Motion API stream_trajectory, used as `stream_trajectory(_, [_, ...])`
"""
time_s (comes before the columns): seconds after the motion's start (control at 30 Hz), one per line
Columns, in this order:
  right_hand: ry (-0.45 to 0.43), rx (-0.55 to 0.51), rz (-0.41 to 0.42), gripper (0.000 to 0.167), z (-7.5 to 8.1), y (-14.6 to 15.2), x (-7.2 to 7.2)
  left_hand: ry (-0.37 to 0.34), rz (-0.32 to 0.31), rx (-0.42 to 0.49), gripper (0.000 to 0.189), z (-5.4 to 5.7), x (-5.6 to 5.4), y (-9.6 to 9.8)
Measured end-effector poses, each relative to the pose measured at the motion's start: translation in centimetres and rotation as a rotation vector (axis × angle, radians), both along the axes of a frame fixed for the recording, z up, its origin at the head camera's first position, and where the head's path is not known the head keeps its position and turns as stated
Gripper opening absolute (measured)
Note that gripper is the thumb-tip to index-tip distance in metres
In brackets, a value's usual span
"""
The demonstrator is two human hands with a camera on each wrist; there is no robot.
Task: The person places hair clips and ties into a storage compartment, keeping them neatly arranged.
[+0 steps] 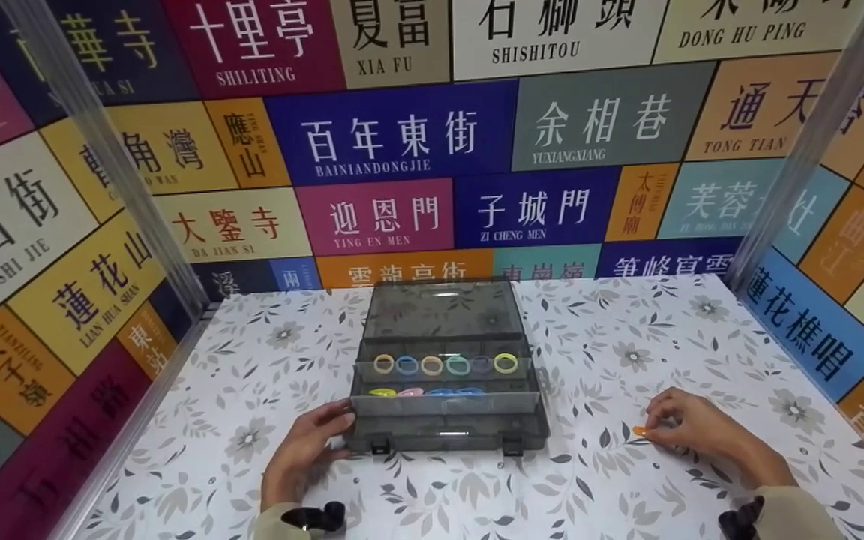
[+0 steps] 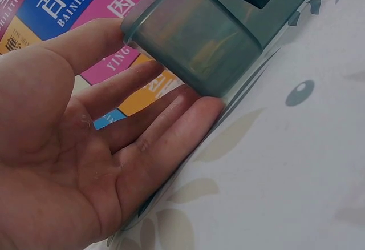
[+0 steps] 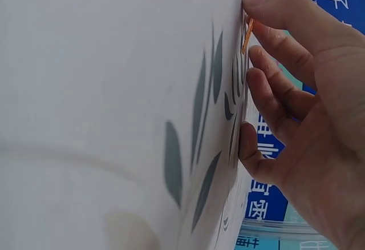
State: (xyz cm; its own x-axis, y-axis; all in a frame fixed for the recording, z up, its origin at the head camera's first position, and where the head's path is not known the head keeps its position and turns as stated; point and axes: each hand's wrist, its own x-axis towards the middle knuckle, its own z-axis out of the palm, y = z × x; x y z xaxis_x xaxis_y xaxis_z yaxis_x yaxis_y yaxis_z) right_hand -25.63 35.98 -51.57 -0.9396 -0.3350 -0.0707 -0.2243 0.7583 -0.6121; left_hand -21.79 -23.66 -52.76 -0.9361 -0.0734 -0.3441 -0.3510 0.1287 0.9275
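A dark translucent box [image 1: 447, 424] stands on the table with its lid [image 1: 443, 311] raised at the back. In its upper compartments is a row of coloured rings [image 1: 407, 365]; in the row in front lie flat yellow, pink and blue pieces [image 1: 411, 392]. My left hand [image 1: 310, 442] touches the box's left front corner. In the left wrist view its fairly straight fingers [image 2: 165, 141] lie along the box's side, the uppermost digit at the rim. Off to the right, my right hand [image 1: 694, 427] pinches a small flat orange piece [image 1: 639, 430] between thumb and finger, low at the tabletop.
A white cloth with grey leaves and flowers covers the table [image 1: 252, 442]. Sign-patterned panels [image 1: 402, 135] rise at the back and both sides, with clear posts [image 1: 784, 172] in the corners. Two black latches [image 1: 513, 448] stick out from the box's front edge.
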Motion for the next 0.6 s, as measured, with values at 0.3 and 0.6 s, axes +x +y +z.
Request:
stream_trajectory(0.3, [0.040,0.001,-0.001,0.019,0.9,-0.9,-0.7,-0.001,0.002,-0.011,0.058,0.0,0.0,0.0])
stream_trajectory(0.6, [0.135,-0.040,0.051,0.011,2.9,-3.1,-2.0,-0.010,0.006,-0.009,0.061,-0.1,-0.1,0.1])
